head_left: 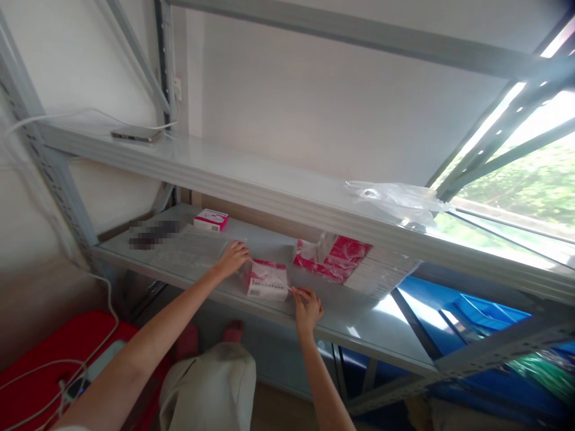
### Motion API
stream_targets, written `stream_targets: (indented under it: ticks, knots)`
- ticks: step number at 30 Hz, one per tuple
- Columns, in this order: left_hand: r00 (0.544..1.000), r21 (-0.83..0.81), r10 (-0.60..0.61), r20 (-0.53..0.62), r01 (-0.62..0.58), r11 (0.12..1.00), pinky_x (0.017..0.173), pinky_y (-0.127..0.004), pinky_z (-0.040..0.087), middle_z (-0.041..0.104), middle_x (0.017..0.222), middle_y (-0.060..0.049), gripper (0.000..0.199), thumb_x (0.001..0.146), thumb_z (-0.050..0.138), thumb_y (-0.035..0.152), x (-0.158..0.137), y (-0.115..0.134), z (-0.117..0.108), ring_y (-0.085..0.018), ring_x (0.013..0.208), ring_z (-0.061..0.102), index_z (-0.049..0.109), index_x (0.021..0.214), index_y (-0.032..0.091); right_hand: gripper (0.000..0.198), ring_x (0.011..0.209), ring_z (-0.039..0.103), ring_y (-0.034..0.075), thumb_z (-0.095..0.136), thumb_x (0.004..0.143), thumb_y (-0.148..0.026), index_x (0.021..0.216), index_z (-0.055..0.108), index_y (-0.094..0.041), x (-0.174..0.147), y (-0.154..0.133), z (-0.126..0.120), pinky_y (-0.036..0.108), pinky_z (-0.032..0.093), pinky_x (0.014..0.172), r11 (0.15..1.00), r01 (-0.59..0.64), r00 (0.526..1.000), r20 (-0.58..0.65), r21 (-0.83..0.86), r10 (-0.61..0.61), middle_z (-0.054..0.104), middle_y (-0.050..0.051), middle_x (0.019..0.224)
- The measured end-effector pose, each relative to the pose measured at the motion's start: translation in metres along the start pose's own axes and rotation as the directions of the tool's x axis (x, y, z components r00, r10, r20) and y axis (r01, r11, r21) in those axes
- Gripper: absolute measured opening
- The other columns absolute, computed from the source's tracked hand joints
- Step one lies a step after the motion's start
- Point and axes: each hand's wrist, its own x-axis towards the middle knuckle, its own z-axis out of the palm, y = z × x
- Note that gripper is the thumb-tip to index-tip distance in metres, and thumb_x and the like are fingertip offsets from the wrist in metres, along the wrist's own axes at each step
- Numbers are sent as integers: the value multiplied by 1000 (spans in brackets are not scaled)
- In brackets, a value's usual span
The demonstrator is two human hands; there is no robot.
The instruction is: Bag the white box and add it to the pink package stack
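A pink-and-white box [268, 287] sits near the front edge of the lower shelf, inside a clear plastic bag [265, 264]. My left hand [233, 258] is at the box's left, its fingers closed on the bag's edge. On the other side, my right hand [307, 306] pinches the bag's right end between thumb and fingers. Behind my left hand a flat clear plastic bag [193, 245] lies on the shelf, partly covered by that hand. A second pink-and-white box [211, 219] stands unwrapped farther back.
Several wrapped pink boxes [335, 256] and a stack of clear plastic bags [380, 270] lie to the right. The upper shelf [251, 170] overhangs, bearing a phone [136, 133] and a crumpled plastic bag [395, 200]. Blue bins [476, 311] stand below right; a red stool [49, 353] is below left.
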Motion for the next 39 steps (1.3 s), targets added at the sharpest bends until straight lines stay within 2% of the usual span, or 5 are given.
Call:
stream_targets:
  ticks: [11,17,25,32,39]
  knots:
    - [988,62,-94,-119,102,993,98,-42,31,60,109,-13,24,85,46,9,-9,15,3,-25,104,51,63,100,16,39,105,51,28,53,76,-56,90,68,-23,12,28,-3,44,36,90,969,37,971,220,245,-93,61,10,110]
    - [774,-296,-512,-373,424,856,87,-39,39,58,106,-13,20,86,45,23,-39,72,-10,-25,102,53,58,100,16,60,122,45,22,42,81,-64,123,54,-22,42,41,-9,38,38,99,865,-93,876,453,492,-164,51,11,130]
    - [791,-822,-581,191,453,346,60,-26,47,68,73,-3,25,82,41,21,-59,138,27,-15,57,61,62,93,16,75,123,47,24,37,75,-76,122,56,-21,82,8,32,44,34,103,858,-263,744,659,441,-111,55,12,128]
    - [726,-759,-685,-52,418,500,92,-38,46,60,112,-12,42,73,50,17,-64,116,60,-22,105,58,52,115,15,56,99,62,26,35,84,-61,94,69,-18,51,28,17,39,45,90,978,-79,837,545,192,-40,69,11,97]
    - [824,-456,-560,-88,466,758,105,-44,34,35,143,-17,69,71,46,14,-65,127,71,-28,131,35,31,138,13,65,116,52,24,62,74,-48,131,49,-20,19,19,2,36,39,98,965,84,780,586,248,-219,56,10,127]
